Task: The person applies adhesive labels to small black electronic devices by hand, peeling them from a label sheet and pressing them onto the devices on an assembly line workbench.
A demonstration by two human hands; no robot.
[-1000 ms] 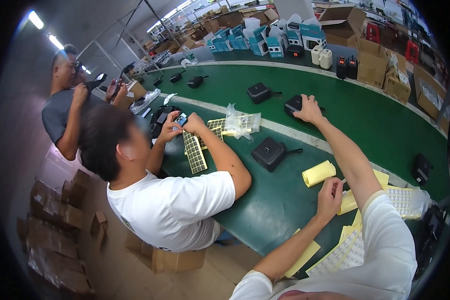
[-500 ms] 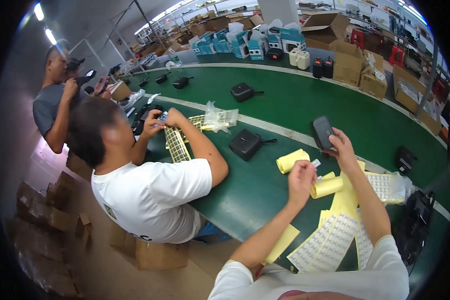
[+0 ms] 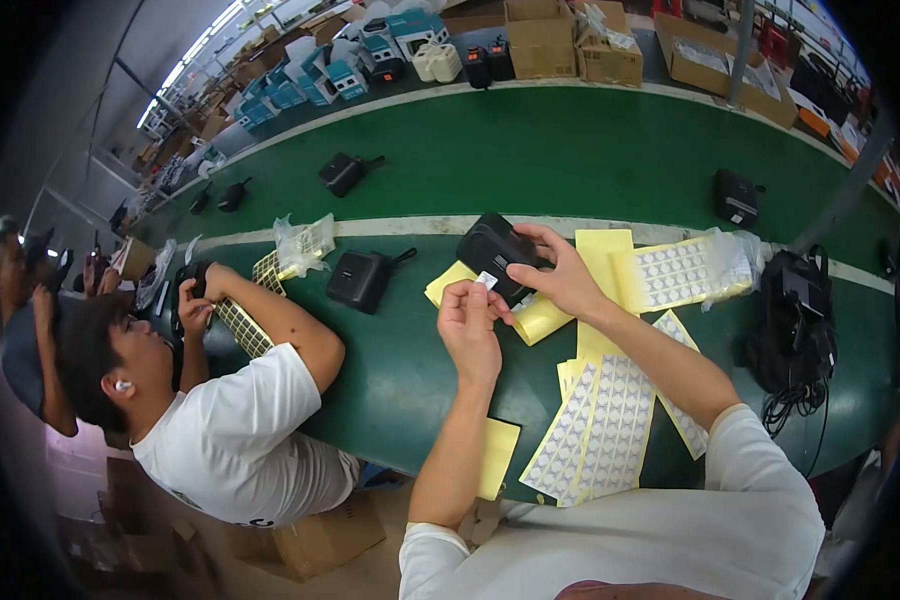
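My right hand [image 3: 562, 277] grips a black boxy device [image 3: 492, 248] with rounded corners, tilted above the table. Between the fingertips of my left hand [image 3: 470, 325] is a small white sticker [image 3: 486, 281], up against the lower side of the device. I cannot tell whether it is stuck on. Below my hands lies a curled yellow backing sheet [image 3: 540, 320]. Closer to me, white sticker sheets [image 3: 618, 420] with grey printed marks overlap on the table.
A black device with a strap [image 3: 360, 281] stands left of my hands. Bagged sticker sheets [image 3: 680, 272] and a black bag with cables [image 3: 795, 320] lie right. Beyond, a green conveyor belt [image 3: 530, 150] carries more devices. A co-worker [image 3: 240, 430] sits at left, handling something dark.
My hands, apart before, have come together, bringing the sticker against the device. The view has swung to the right. The co-worker's hands still work at the left.
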